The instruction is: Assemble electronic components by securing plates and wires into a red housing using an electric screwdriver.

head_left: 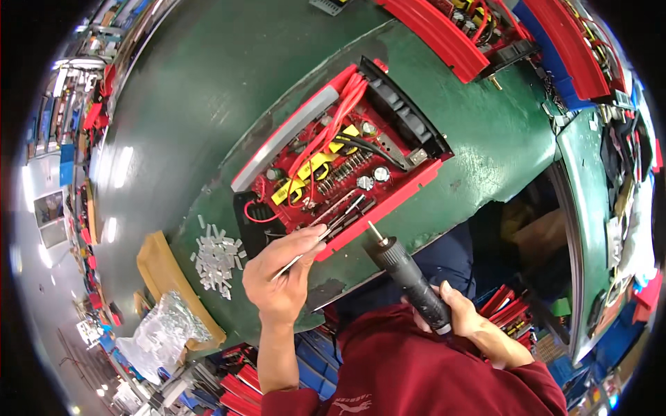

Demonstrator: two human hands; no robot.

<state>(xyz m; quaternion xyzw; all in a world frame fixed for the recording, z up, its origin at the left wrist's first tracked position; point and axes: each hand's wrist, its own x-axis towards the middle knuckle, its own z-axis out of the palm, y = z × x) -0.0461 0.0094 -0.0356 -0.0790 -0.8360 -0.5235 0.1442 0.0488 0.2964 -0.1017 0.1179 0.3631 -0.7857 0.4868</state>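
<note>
An open red metal housing [402,199] lies on the green work surface in front of me. Its circuit board carries yellow-wrapped parts, round capacitors, thick red wires [334,128] and a row of coils. My left hand [279,276] is closed on a pair of tweezers [341,220], whose tips reach over the board's near edge. Close by, my right hand [459,313] wraps round a black electric screwdriver [411,279]. Its bit points up toward the housing's near red wall, apart from it. Some fingers of the right hand are hidden behind the tool.
Small whitish pieces [216,260] lie piled left of my left hand. Beyond them are a cardboard box [166,274] and a clear plastic bag [161,340]. Two similar red housings [444,35] stand at the far right, near a blue bin [555,66]. Below me are stacked red parts [243,388].
</note>
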